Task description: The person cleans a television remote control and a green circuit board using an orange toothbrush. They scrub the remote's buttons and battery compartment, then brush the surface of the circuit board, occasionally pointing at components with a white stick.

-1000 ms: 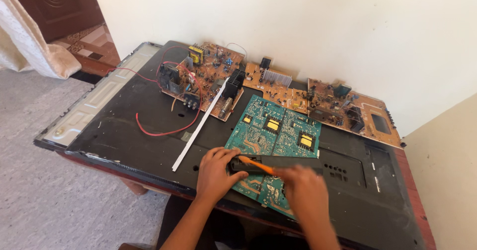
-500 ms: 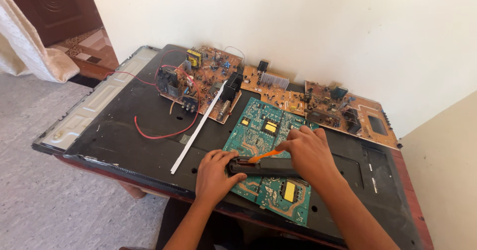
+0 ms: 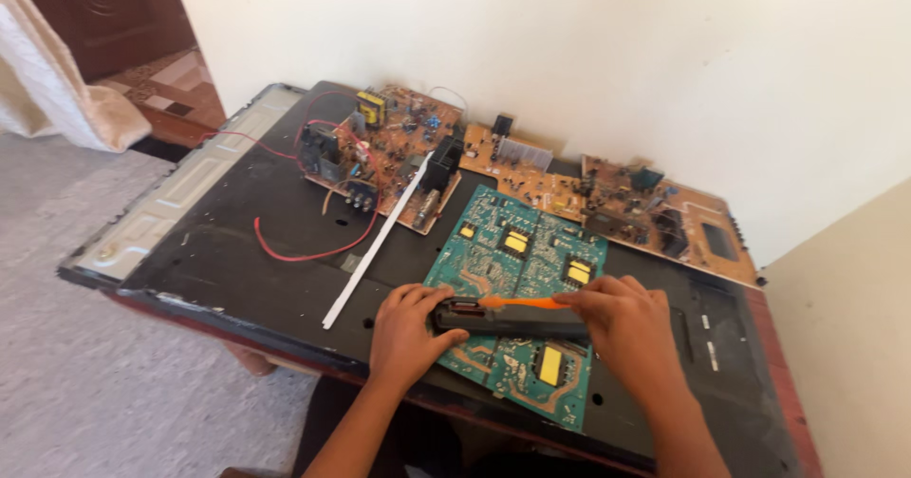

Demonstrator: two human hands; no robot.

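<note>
While my left hand (image 3: pixel 410 331) keeps its fingers wrapped round the near-left end of the black bar-shaped tool (image 3: pixel 512 320), my right hand (image 3: pixel 622 324) has slid right along it, fingers now pinching the orange stick (image 3: pixel 522 302). Both lie across the green circuit board (image 3: pixel 517 298) on the worktop (image 3: pixel 247 260), as before.

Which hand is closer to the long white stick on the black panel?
Left. The left hand sits just beside the white stick's lower end, not touching it. The right hand is farther away, across the green circuit board.
</note>
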